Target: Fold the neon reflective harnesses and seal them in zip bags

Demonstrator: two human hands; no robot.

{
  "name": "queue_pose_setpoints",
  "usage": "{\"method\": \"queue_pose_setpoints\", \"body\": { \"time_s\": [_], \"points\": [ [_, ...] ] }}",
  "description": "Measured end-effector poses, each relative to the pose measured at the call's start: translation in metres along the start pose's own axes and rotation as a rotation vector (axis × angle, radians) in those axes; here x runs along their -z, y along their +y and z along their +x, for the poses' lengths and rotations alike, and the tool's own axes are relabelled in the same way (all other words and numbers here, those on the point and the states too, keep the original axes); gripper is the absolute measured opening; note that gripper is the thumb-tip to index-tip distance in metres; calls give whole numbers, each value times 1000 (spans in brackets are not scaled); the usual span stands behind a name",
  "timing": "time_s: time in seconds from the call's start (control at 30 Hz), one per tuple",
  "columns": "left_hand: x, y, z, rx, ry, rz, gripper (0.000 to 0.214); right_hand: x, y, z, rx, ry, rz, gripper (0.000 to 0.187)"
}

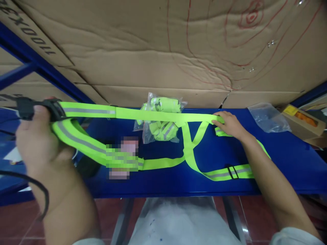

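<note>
A neon yellow-green reflective harness with grey stripes stretches across the blue table between my hands. My left hand, raised at the far left, is closed around its end, where two straps meet a black buckle-like piece. With thumb and fingers, my right hand pinches the upper strap, just above the table. Below that strap, the crossing straps and a lower strap with a black slider lie slack on the table. A blurred-out patch hides part of the lower left strap.
Behind the taut strap lie clear plastic bags packed with similar green straps. To the right rest an empty plastic bag and an open cardboard box with something orange inside. Cardboard walls off the back, and dark cables hang at the left.
</note>
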State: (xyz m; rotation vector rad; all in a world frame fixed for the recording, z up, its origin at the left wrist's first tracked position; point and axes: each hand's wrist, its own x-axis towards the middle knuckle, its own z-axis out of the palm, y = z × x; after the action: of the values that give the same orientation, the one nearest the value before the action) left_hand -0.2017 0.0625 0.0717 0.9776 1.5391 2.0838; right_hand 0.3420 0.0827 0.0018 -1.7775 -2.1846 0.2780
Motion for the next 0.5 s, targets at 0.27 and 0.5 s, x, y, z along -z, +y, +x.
{"method": "queue_pose_setpoints", "body": {
  "time_s": [0.27, 0.5],
  "points": [
    [-7, 9, -15, -132, -17, -139, 24, 31, 9, -60, 8, 129, -111, 61],
    [3, 12, -15, -50, -34, -8, 26, 31, 62, -148, -826, 57, -415, 101]
  ]
}}
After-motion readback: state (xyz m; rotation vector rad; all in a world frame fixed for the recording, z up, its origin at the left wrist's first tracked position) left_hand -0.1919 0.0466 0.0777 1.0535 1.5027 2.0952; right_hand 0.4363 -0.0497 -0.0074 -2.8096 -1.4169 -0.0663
